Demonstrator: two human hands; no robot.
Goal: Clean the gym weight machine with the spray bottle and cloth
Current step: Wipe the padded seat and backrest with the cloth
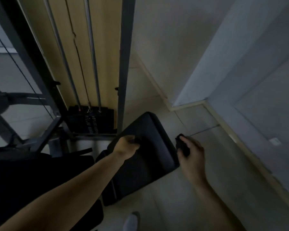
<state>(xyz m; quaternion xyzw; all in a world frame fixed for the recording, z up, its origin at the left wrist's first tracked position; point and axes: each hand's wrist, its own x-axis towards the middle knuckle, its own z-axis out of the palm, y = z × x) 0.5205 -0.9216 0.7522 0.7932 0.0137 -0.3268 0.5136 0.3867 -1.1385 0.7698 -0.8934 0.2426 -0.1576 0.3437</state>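
Observation:
The weight machine's black padded seat [150,152] slants across the middle of the view. My left hand [127,145] lies on its upper left part, fingers curled round a dark cloth [137,141] that is hard to tell from the pad. My right hand [191,152] hovers just off the pad's right edge and grips a black spray bottle [182,145] by its top; the bottle's body is hidden by the hand. Behind the pad stand the black weight stack [90,120] and its steel guide rods [93,60].
The grey upright frame post [126,64] rises just behind the pad. Slanted frame bars and a cable [23,74] fill the left. A second dark pad [40,180] sits at lower left. A wall corner with skirting [188,106] closes the right. My shoe [131,221] is on the tiled floor.

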